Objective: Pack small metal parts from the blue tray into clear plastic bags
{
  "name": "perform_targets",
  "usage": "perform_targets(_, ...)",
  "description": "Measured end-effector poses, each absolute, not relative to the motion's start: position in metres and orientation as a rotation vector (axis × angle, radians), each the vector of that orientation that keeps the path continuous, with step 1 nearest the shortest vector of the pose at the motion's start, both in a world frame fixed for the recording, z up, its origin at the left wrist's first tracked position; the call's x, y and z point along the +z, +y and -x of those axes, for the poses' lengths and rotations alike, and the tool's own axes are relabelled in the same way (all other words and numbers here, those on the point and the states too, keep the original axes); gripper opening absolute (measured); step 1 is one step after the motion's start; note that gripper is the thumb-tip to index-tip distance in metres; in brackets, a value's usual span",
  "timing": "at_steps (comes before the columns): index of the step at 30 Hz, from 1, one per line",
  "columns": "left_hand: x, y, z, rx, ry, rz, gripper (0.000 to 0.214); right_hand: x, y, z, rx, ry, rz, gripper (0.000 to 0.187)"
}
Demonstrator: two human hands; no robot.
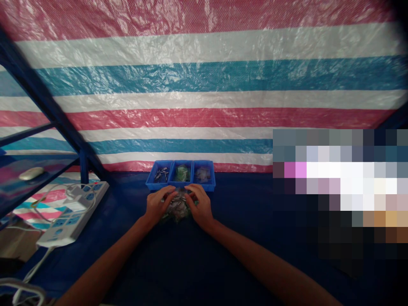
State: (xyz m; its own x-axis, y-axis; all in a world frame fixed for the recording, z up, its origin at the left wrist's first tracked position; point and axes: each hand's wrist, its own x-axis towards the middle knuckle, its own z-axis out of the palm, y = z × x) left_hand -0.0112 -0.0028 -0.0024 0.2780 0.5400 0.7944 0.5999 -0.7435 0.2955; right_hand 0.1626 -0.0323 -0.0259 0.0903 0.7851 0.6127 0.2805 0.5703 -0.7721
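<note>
My left hand (157, 205) and my right hand (199, 205) rest on the dark blue table, curled round the two sides of a small pile of clear plastic bags with little parts (177, 205). The fingers of both hands are bent onto the pile. Just beyond my hands stands a blue tray with three compartments (180, 185): thin metal pins on the left, green pieces in the middle, small clear bags on the right.
A white power strip (74, 213) with plugged-in cables lies at the left on the table. A blue shelf frame (38, 95) with a pale oval object (31, 173) stands at far left. A striped tarpaulin (204, 85) hangs behind. A blurred-out patch covers the right side.
</note>
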Motion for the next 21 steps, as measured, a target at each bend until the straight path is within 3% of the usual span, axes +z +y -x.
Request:
perform_targets(11, 0.012, -0.01, 0.005, -1.627, -1.661, 2.721, 0.034, -0.035, -0.03, -0.16, 0.435, -1.548, 0.891, 0.02)
perform_targets(21, 0.011, -0.011, 0.002, -1.693, -1.677, 2.791, 0.034, -0.038, -0.028, -0.16, 0.414, -1.539, 0.895, 0.02)
